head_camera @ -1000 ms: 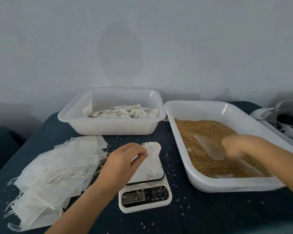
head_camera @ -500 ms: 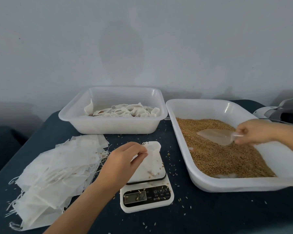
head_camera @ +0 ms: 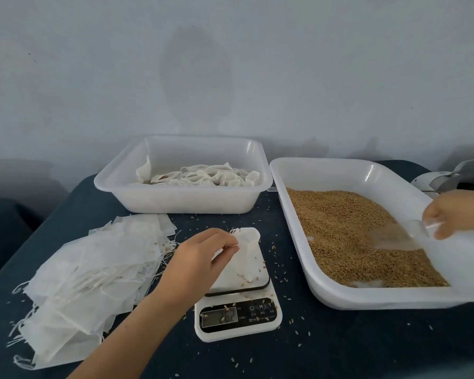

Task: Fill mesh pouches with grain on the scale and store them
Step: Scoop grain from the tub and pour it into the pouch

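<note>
Left hand (head_camera: 200, 255) is pinched on the rim of a white mesh drawstring pouch (head_camera: 242, 258), which is laid on a white digital kitchen scale (head_camera: 237, 315). Right hand (head_camera: 454, 214) is clenched around the handle of a clear plastic scoop (head_camera: 397, 237), dipped into brown grain (head_camera: 348, 236) in a large white plastic tray (head_camera: 293, 214). Empty white pouches (head_camera: 93, 269) are piled left on the dark blue surface (head_camera: 340, 346); filled pouches (head_camera: 203, 177) are held in a white rectangular tub (head_camera: 181, 199) behind.

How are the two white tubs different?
The back tub holds folded white pouches; the right tub holds brown grain. The back tub looks squarer and deeper, the right tub longer and shallower. Only the right tub has a scoop in it. Both are white plastic.
</note>
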The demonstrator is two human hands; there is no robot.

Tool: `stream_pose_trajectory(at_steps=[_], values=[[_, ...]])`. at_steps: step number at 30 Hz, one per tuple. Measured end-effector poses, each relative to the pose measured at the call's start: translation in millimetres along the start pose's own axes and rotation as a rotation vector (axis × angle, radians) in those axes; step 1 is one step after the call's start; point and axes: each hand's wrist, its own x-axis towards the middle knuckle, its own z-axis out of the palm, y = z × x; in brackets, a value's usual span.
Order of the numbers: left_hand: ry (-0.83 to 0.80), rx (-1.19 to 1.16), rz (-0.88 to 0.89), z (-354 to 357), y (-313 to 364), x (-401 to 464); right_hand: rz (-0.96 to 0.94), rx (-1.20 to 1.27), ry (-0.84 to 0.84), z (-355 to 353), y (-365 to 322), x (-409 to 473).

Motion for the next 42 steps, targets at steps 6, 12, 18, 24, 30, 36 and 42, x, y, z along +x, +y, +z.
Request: stream_pose_trajectory(at_steps=[6, 12, 18, 24, 30, 36, 42], values=[[-0.008, -0.003, -0.001, 1, 1, 0, -0.146, 0.226, 0.049, 6, -66, -8], [-0.011, -0.008, -0.01, 0, -2, -3, -0.166, 0.428, 0.099, 10, -114, 7], [0.006, -0.007, 0.001, 0, -3, -4, -0.114, 0.465, 0.148, 4, -149, 12], [0.007, 0.006, 0.007, 0, 0, -1, -0.097, 0.651, 0.182, 12, -152, 7], [-0.005, 0.019, -0.004, 1, 1, 1, -0.146, 0.758, 0.205, 9, -143, 6], [0.001, 0.011, -0.002, 3, 2, 3, -0.171, 0.804, 0.179, 2, -132, -5], [-0.003, -0.015, 0.013, 4, 3, 4, -0.15, 0.778, 0.151, 5, -126, -13]])
